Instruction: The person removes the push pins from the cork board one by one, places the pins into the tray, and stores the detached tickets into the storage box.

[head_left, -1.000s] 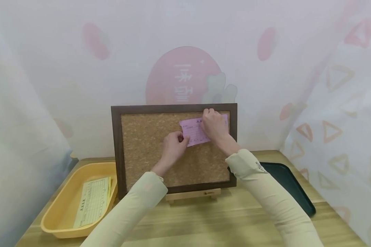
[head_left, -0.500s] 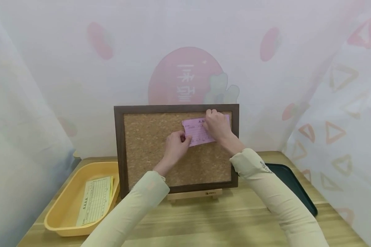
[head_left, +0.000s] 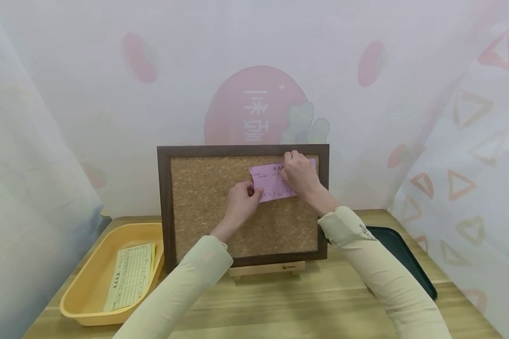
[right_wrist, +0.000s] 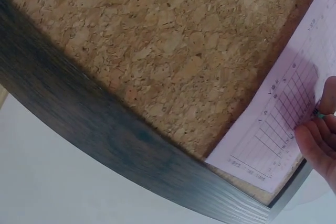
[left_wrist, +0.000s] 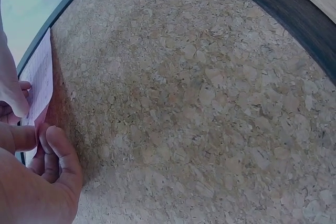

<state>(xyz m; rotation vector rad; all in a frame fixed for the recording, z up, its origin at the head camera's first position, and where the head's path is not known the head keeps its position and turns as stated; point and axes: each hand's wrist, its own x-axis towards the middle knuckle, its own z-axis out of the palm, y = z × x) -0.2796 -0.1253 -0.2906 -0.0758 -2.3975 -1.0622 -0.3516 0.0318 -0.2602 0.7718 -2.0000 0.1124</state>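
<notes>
A pink printed slip of paper (head_left: pixel 268 182) lies slightly tilted against the upper right of a framed cork board (head_left: pixel 208 207). My left hand (head_left: pixel 242 200) pinches the slip's lower left edge between thumb and fingers; in the left wrist view that edge stands a little off the cork. At the slip's upper edge, my right hand (head_left: pixel 301 174) pinches what looks like a push pin (right_wrist: pixel 321 115), of which only a bit of green shows between the fingertips. Its point is hidden, and the hand covers the slip's upper middle.
The board leans on a small wooden stand (head_left: pixel 267 270) on the wooden table (head_left: pixel 254 306). To the left is a yellow tray (head_left: pixel 85 278) with pale yellow printed slips (head_left: pixel 129 278). A dark green tray (head_left: pixel 407 259) lies at right, partly behind the right sleeve.
The view has shifted slightly, so the board appears a little further right. Both hands keep their holds at the pink slip, with little visible movement against the board.
</notes>
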